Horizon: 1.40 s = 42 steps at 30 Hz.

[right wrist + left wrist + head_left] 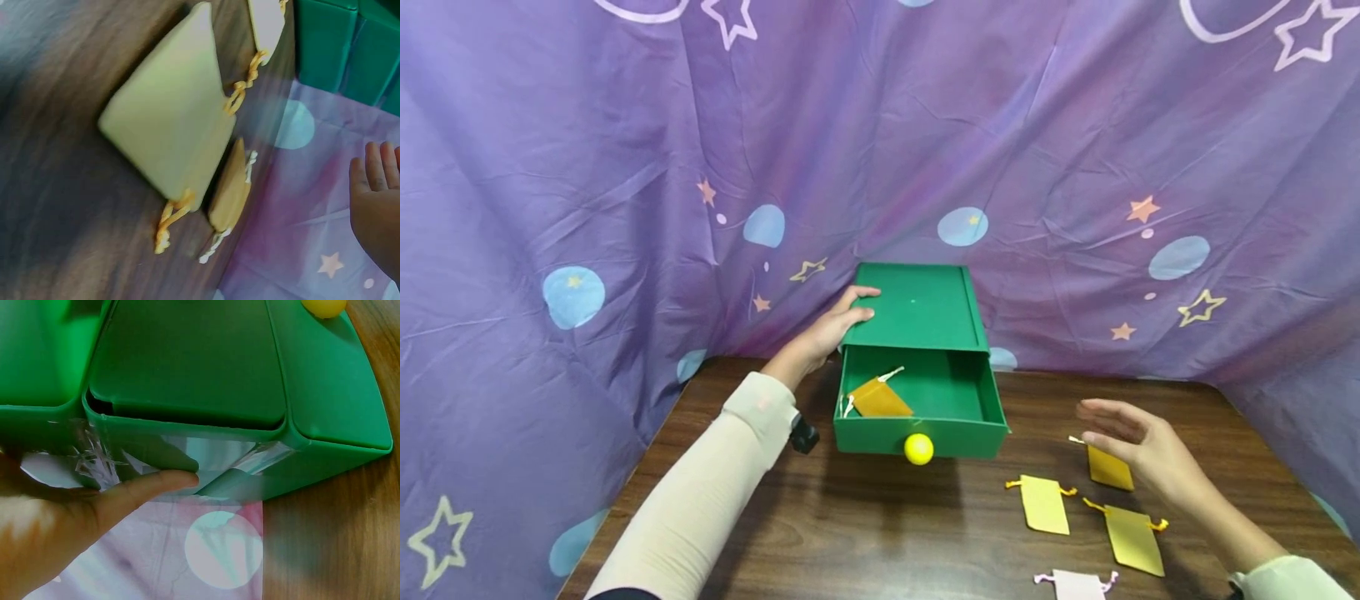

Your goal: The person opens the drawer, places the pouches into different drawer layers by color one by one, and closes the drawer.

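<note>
My left hand (831, 325) rests on the left edge of a green drawer box (917, 304), its fingertips over the top. In the left wrist view the thumb (162, 481) lies straight against a taped green side. The drawer (880, 437) with its round yellow knob (918, 449) is pulled out, and a mustard drawstring pouch (880, 399) with white cords lies inside at the left. My right hand (1123, 437), fingers loosely bent and holding nothing, hovers by another mustard pouch (1110, 468) on the table, partly covering it in the head view.
On the brown wooden table (880, 542) lie a light yellow pouch (1044, 505), an olive-yellow pouch (1133, 540) and, at the lower edge of the view, a pale pink pouch (1077, 585). A purple cloth (880, 150) with stars hangs behind the table and at its sides.
</note>
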### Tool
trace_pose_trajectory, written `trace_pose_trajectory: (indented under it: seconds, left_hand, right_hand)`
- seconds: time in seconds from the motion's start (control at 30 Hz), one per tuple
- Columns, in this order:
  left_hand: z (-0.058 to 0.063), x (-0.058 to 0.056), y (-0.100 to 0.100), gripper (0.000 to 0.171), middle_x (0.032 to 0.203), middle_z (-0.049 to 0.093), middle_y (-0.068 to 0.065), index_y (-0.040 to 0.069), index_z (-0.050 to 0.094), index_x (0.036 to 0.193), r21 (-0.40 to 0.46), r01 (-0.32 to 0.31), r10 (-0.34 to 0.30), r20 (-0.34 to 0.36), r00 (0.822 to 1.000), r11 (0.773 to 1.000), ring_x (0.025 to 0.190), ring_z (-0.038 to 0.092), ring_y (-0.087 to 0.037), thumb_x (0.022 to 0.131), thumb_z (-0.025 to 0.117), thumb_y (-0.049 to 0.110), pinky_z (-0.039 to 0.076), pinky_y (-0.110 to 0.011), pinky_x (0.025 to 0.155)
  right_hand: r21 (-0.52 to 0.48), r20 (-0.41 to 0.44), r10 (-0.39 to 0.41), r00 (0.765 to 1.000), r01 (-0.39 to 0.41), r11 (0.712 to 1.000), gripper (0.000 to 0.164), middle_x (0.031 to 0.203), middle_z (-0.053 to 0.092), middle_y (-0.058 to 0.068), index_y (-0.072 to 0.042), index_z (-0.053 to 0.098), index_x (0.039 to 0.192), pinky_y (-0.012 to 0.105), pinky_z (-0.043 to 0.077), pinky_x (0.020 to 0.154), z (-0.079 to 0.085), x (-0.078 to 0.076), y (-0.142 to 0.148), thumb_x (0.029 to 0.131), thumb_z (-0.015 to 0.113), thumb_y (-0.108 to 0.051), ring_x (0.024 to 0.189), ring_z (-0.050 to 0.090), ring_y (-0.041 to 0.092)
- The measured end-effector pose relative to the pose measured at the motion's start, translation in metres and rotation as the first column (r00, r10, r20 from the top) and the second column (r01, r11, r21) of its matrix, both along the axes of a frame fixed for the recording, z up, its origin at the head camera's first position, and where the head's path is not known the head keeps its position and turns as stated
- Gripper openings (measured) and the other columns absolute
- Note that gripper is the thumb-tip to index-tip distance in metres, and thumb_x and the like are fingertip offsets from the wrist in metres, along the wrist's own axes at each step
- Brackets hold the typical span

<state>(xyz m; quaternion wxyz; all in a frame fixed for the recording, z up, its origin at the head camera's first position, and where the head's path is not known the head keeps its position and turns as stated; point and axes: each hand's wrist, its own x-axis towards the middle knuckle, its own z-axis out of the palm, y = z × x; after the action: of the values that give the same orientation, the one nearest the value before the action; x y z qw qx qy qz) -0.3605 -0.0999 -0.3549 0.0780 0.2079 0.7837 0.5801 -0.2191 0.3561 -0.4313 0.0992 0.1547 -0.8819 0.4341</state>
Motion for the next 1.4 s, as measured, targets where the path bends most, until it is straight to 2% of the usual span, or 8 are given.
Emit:
trace_pose_trajectory:
  seconds: [0.17, 0.43, 0.77, 1.1, 1.23, 1.4]
  left_hand:
    - [-0.001, 0.000, 0.001, 0.049, 0.169, 0.020, -0.007, 0.021, 0.041, 0.154, 0.001, -0.007, 0.007, 0.019, 1.000, 1.000, 0.153, 0.022, -0.034, 0.106, 0.047, 0.026, 0.017, -0.057, 0.122]
    - [0.001, 0.000, 0.000, 0.048, 0.169, 0.021, -0.007, 0.022, 0.041, 0.154, -0.001, -0.013, 0.013, 0.015, 1.000, 1.000, 0.154, 0.021, -0.034, 0.106, 0.047, 0.026, 0.016, -0.058, 0.123]
    - [0.000, -0.002, 0.001, 0.048, 0.168, 0.023, -0.010, 0.016, 0.041, 0.153, 0.019, -0.009, 0.010, -0.007, 1.000, 1.000, 0.149, 0.027, -0.035, 0.106, 0.046, 0.022, 0.018, -0.055, 0.123]
    - [-0.001, -0.003, 0.001, 0.048, 0.168, 0.023, -0.009, 0.017, 0.041, 0.153, 0.013, -0.004, 0.005, -0.015, 1.000, 1.000, 0.154, 0.020, -0.033, 0.106, 0.046, 0.023, 0.014, -0.057, 0.123]
    - [-0.001, -0.002, 0.001, 0.048, 0.168, 0.023, -0.009, 0.018, 0.041, 0.153, 0.013, -0.011, 0.011, -0.006, 1.000, 1.000, 0.154, 0.020, -0.033, 0.106, 0.047, 0.023, 0.014, -0.057, 0.123]
    - [-0.001, -0.002, 0.001, 0.048, 0.168, 0.023, -0.008, 0.018, 0.041, 0.153, 0.010, -0.012, 0.012, -0.001, 1.000, 1.000, 0.154, 0.020, -0.032, 0.106, 0.047, 0.024, 0.015, -0.057, 0.123]
  right_hand:
    - [0.003, 0.001, -0.021, 1.000, 0.021, 1.000, 0.047, 0.130, 0.071, 0.001, -0.002, 0.060, 0.138, 0.008, 0.046, 0.090, -0.007, 0.002, 0.010, 0.095, 0.074, -0.011, 0.113, 0.063, -0.006]
    - [-0.016, 0.029, -0.047, 0.998, 0.047, 0.999, 0.051, 0.129, 0.067, -0.017, 0.000, 0.058, 0.140, 0.007, 0.046, 0.088, -0.014, 0.003, 0.020, 0.094, 0.076, -0.013, 0.112, 0.058, -0.014]
    - [0.020, 0.066, -0.081, 0.995, 0.080, 0.997, 0.056, 0.134, 0.062, -0.019, -0.001, 0.055, 0.144, 0.006, 0.046, 0.086, -0.023, 0.005, 0.035, 0.095, 0.076, -0.016, 0.112, 0.054, -0.018]
    - [0.027, 0.114, -0.106, 0.988, 0.104, 0.994, 0.059, 0.132, 0.058, -0.026, -0.001, 0.053, 0.146, 0.006, 0.044, 0.085, -0.032, 0.006, 0.045, 0.094, 0.077, -0.018, 0.113, 0.054, -0.016]
    - [0.046, 0.126, -0.113, 0.986, 0.108, 0.993, 0.061, 0.135, 0.060, -0.016, 0.000, 0.051, 0.147, 0.007, 0.046, 0.083, -0.034, 0.006, 0.048, 0.095, 0.076, -0.019, 0.112, 0.053, -0.016]
    - [0.074, 0.123, -0.129, 0.984, 0.121, 0.990, 0.064, 0.142, 0.060, 0.012, 0.003, 0.050, 0.147, 0.010, 0.049, 0.081, -0.040, 0.007, 0.050, 0.093, 0.078, -0.019, 0.111, 0.052, -0.017]
